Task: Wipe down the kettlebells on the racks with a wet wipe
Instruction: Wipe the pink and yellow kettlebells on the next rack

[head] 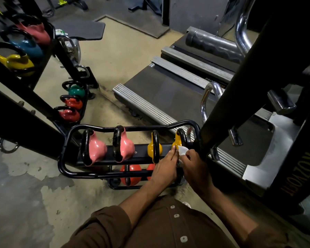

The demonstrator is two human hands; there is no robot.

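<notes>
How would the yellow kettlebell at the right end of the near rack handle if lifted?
Likely rigid and heavy for its size: the rightmost yellow kettlebell looks solid. Its glossy coat may turn slippery under the wet wipe. The rack rails probably stop it rolling.

Near rack (89,174): four kettlebells (97,151) sitting in a row on its upper shelf (more lying beneath); second rack (25,86) standing behind-left; treadmill (159,97) lying behind-right.
</notes>
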